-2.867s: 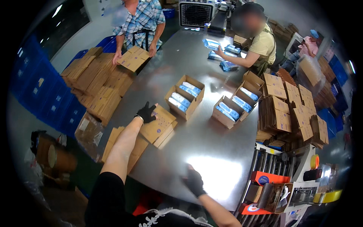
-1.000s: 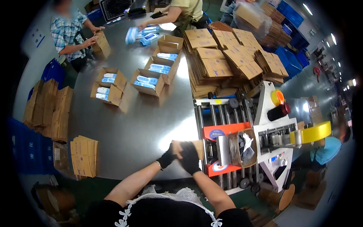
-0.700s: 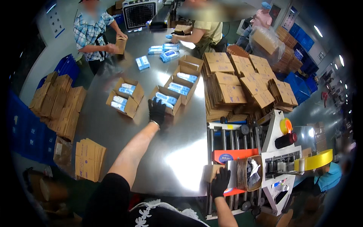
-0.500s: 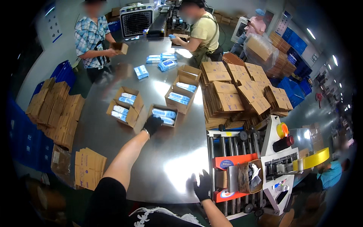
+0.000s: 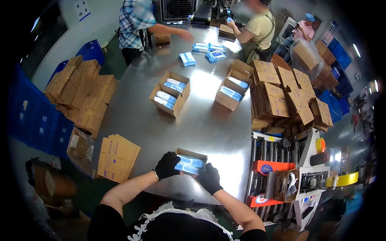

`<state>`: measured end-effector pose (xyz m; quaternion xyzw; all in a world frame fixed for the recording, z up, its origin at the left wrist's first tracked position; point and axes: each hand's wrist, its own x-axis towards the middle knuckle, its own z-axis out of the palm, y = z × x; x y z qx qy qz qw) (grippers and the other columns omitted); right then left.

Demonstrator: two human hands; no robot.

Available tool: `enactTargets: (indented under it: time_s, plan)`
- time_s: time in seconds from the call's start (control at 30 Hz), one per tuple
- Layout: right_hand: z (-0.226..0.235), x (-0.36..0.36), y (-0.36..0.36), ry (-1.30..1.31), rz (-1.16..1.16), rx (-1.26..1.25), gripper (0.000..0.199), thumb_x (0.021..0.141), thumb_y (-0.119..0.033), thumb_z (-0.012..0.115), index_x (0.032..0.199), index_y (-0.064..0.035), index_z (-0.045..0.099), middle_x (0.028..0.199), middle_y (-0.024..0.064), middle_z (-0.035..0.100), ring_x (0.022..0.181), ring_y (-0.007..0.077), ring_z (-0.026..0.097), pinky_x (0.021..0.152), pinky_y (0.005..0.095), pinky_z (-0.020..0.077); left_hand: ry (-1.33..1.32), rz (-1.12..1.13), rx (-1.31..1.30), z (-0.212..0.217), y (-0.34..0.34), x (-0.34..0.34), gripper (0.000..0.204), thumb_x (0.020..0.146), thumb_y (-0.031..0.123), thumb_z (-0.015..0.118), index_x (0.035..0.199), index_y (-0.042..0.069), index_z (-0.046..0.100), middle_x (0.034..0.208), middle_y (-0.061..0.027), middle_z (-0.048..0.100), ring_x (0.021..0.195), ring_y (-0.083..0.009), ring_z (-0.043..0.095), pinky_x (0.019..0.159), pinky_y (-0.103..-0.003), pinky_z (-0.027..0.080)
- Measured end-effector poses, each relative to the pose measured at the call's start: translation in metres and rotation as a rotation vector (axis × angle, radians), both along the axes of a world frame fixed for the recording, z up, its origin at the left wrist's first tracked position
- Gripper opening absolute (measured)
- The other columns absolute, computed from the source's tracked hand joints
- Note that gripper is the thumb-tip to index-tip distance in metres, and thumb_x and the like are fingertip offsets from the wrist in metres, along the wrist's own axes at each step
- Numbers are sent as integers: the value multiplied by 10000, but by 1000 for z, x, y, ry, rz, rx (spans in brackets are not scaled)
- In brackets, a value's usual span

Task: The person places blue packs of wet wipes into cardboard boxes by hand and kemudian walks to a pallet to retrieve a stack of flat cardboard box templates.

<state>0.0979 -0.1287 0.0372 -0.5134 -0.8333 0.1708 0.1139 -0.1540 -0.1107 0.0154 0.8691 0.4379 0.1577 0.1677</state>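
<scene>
Gripping an open carton (image 5: 197, 156) by its left end with the gloved left hand (image 5: 167, 165), by its right end with the gloved right hand (image 5: 209, 178), fingers partly hidden. Near the table's (image 5: 201, 124) near edge; cannot tell whether resting or lifted. Inside, blue-and-white packs (image 5: 189, 164). At the near left corner, fanned flat cartons (image 5: 116, 158). Toward the far edge, filled cartons (image 5: 181, 103), undersides hidden.

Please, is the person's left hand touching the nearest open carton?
Touching: the head view shows the left hand gripping the left edge of the open carton.
</scene>
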Motion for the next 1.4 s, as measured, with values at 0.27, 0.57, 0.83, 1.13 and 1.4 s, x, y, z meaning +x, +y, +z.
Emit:
enactTargets:
  time_s: [0.27, 0.57, 0.83, 1.13, 1.4]
  plan:
    - [-14, -19, 52, 216, 287, -310, 423, 730, -368, 742, 1002, -61, 637, 855, 126, 651, 798, 281, 644, 690, 372, 499, -398, -219, -350, -37, 19, -3, 464, 735, 298, 777, 1098, 83, 583, 1044, -131, 585, 983, -307, 562, 833, -403, 466]
    - [-6, -49, 55, 192, -83, 341, 437, 857, -328, 583, 1209, -69, 565, 1158, 135, 592, 1121, 296, 529, 992, 457, 361, -1345, 547, -949, -96, 13, 72, 768, 773, 271, 750, 1365, -3, 344, 1301, -138, 489, 1208, -233, 470, 1027, -350, 384]
    - [-47, 130, -37, 100, -178, -12, 534, 826, -377, 633, 1292, -141, 520, 1359, 119, 482, 1298, 296, 399, 1103, 514, 231, -930, 7, -866, -103, -29, 243, 427, 841, 217, 656, 1128, 63, 380, 1090, -40, 460, 989, -127, 499, 865, -277, 458]
    - [-36, 260, -47, 187, -404, 82, 445, 810, -289, 588, 1199, -76, 549, 1322, 177, 493, 1246, 368, 442, 1046, 485, 333, -48, -450, -551, -49, 16, 283, 650, 855, 342, 624, 1382, 37, 397, 1385, -164, 454, 1272, -307, 435, 1076, -412, 338]
    - [-27, 144, 131, 253, -203, 290, 573, 748, -217, 643, 1276, -43, 504, 1379, 228, 415, 1271, 394, 391, 1065, 485, 303, 30, 327, 359, 60, 255, -5, 505, 770, 0, 511, 1262, 111, 520, 1178, -223, 517, 1165, -409, 434, 1016, -531, 296]
